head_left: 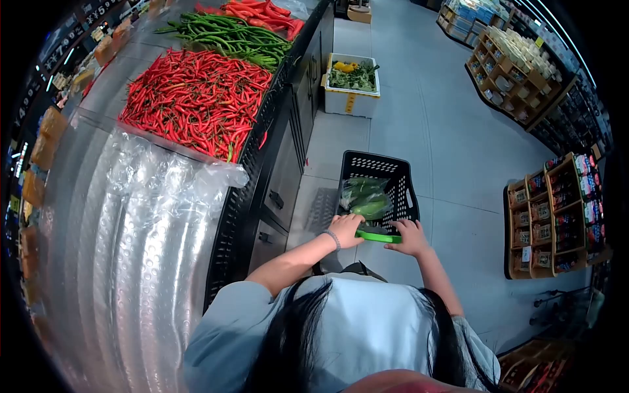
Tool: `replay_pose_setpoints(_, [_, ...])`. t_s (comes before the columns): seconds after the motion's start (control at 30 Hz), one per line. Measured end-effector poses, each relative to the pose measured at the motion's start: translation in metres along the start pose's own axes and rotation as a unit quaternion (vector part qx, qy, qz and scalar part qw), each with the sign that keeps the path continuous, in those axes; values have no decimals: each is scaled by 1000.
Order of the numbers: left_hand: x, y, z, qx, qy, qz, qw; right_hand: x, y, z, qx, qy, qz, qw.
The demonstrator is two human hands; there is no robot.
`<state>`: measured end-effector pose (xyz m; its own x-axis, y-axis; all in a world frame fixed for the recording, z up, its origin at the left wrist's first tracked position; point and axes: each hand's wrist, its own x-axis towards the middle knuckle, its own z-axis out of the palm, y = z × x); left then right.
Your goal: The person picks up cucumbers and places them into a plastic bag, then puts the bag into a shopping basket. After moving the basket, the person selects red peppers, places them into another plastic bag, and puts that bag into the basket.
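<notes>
Both of my hands are at the near end of a black perforated basket [401, 190]. A bright green bar [379, 237], which looks like the basket's handle, lies between them. My left hand [347, 229], with a grey band on its wrist, has its fingers closed on the bar's left end. At the right end, my right hand [409, 237] has its thumb and fingers around the bar. Inside the basket, beyond my hands, lie green vegetables in clear plastic [368, 200]. Something dark near the bar is too small to identify.
Left of me is a produce counter with clear plastic wrap [157, 216], red chillies [196, 98] and green chillies [226, 39]. A white box of greens [350, 101] stands on the floor ahead. Wooden shelves [550, 213] stand at the right.
</notes>
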<state>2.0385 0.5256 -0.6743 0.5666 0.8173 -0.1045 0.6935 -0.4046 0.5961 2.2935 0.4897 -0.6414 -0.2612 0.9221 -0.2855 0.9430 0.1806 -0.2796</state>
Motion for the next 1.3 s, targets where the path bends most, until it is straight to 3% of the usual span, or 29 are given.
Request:
replay_pose_setpoints(0.1, [31, -34, -25, -48, -36, -68, 996, 65, 33, -9, -27, -101, 63, 993])
replay_pose_setpoints(0.17, [55, -57, -36, -86, -33, -82, 992, 105, 57, -12, 26, -147, 62, 987])
replay_pose_setpoints(0.27, [94, -88, -47, -164, -54, -119, 978, 158, 72, -24, 7, -181, 103, 978])
replay_pose_setpoints(0.47, [175, -129, -65, -216, 10, -243, 946, 236, 81, -53, 59, -137, 141, 979])
replay_pose_setpoints(0.57, [224, -120, -81, -195, -17, -184, 963, 278, 77, -65, 91, -143, 155, 973])
replay_pose_setpoints(0.6, [245, -119, -86, -220, -97, -165, 957, 291, 80, -66, 103, -129, 149, 975])
replay_pose_setpoints(0.7, [300, -128, -74, -85, -110, -127, 982, 322, 86, -77, 121, -94, 168, 974])
replay_pose_setpoints(0.8, [346, -154, -65, -63, -103, -150, 981, 347, 96, -91, 130, -83, 170, 973])
replay_pose_setpoints(1.0, [428, -171, -105, 5, -153, -169, 974, 409, 111, -109, 131, -99, 228, 960])
replay_pose_setpoints(1.17, [517, -217, -119, 50, -265, -32, 962, 464, 121, -132, 178, -88, 296, 934])
replay_pose_setpoints(1.23, [549, -199, -172, 44, -297, -18, 954, 491, 140, -146, 217, -103, 293, 926])
replay_pose_setpoints(1.27, [563, -197, -197, 54, -286, 48, 955, 502, 143, -155, 222, -101, 312, 918])
replay_pose_setpoints(1.3, [569, -188, -234, 36, -243, 58, 967, 509, 150, -153, 233, -69, 294, 924])
